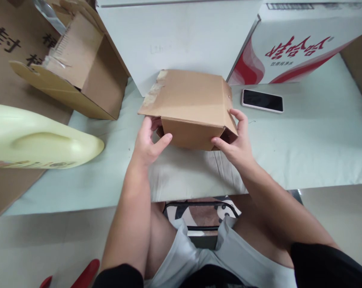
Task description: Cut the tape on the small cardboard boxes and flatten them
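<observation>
A brown cardboard box point(189, 96) rests on the cloth-covered table in front of me, with a strip of torn tape along its left flap. My left hand point(149, 140) grips its near left corner, the thumb over the front and the other fingers tucked under the top flap. At the near right corner, my right hand point(236, 142) holds the box between the thumb in front and the fingers on the right side. A dark gap shows at that right end. The inside of the box is hidden.
A white carton point(181, 40) stands right behind the box, beside a red-and-white carton point(289, 52). A phone point(263, 100) lies to the right. An opened cardboard box point(93, 76) and a pale yellow bottle point(43, 138) are at the left. The table's near edge is above my lap.
</observation>
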Available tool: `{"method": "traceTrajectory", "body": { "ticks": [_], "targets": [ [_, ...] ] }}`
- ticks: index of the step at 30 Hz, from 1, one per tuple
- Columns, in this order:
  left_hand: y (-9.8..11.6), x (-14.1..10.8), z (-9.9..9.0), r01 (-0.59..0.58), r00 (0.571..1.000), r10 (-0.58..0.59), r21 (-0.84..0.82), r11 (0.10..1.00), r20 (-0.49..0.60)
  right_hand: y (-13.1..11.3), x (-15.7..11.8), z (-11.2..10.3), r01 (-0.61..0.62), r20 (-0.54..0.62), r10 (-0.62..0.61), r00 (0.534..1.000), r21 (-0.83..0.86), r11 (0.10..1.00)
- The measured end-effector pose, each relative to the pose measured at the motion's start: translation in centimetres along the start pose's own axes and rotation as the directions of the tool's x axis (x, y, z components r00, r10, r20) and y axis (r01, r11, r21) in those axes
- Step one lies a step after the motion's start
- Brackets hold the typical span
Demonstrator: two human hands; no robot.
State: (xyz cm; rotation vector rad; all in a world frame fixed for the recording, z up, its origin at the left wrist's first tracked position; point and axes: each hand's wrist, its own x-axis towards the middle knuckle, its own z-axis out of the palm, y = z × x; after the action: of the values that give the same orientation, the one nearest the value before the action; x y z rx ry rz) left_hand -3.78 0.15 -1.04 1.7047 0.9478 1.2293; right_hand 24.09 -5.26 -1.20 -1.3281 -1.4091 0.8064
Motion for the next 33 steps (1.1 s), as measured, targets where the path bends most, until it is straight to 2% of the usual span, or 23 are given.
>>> {"method": "traceTrajectory", "body": {
  "ticks": [6, 11, 14, 17, 19, 23, 25, 28, 31, 33],
  "targets": [
    [-1.0, -0.2, 0.0, 0.06, 0.993, -0.044, 0.146, 0.987, -0.113, 0.0, 0.0, 0.1, -0.035, -0.019, 0.036, 0.999, 0.046, 0.998],
    [-0.9, -0.1, 0.0, 0.05, 0.972, 0.028, 0.322, 0.945, -0.233, 0.1, 0.2, 0.1, -0.047, -0.092, 0.05, 0.995, 0.026, 0.999],
    [-0.3, -0.2, 0.1, 0.095, 0.976, -0.034, 0.278, 0.956, -0.217, -0.1, 0.2, -0.1, -0.019, -0.135, 0.018, 0.991, -0.003, 1.0],
    [0.4, -0.2, 0.3, 0.131, 0.972, -0.085, 0.207, 0.97, -0.22, -0.7, 0.1, -0.6, -0.029, -0.116, 0.032, 0.993, 0.022, 0.999],
    [0.8, -0.2, 0.4, 0.122, 0.964, -0.075, 0.173, 0.977, -0.255, -1.3, 0.1, -1.0, -0.027, -0.112, 0.028, 0.993, 0.012, 1.0],
    [1.1, -0.1, 0.4, 0.099, 0.95, -0.035, 0.193, 0.976, -0.31, -2.4, -0.2, -1.6, 0.023, -0.18, -0.053, 0.982, -0.163, 0.986],
    [1.2, -0.1, 0.3, 0.08, 0.95, -0.017, 0.191, 0.978, -0.312, -2.5, -0.2, -1.8, 0.02, -0.181, -0.056, 0.982, -0.194, 0.981],
    [1.4, -0.2, 0.2, 0.024, 0.958, 0.006, 0.101, 0.995, -0.288, -2.0, -0.1, -1.9, 0.032, -0.164, -0.052, 0.985, -0.126, 0.992],
    [1.6, -0.2, 0.3, -0.057, 0.959, 0.034, -0.071, 0.996, -0.283, -1.3, 0.2, -2.0, 0.037, -0.174, -0.034, 0.984, 0.011, 0.999],
    [1.4, -0.1, 0.2, -0.04, 0.955, -0.022, -0.201, 0.979, -0.296, -1.1, 0.5, -2.0, -0.005, -0.215, 0.02, 0.976, 0.071, 0.997]
  ]
}}
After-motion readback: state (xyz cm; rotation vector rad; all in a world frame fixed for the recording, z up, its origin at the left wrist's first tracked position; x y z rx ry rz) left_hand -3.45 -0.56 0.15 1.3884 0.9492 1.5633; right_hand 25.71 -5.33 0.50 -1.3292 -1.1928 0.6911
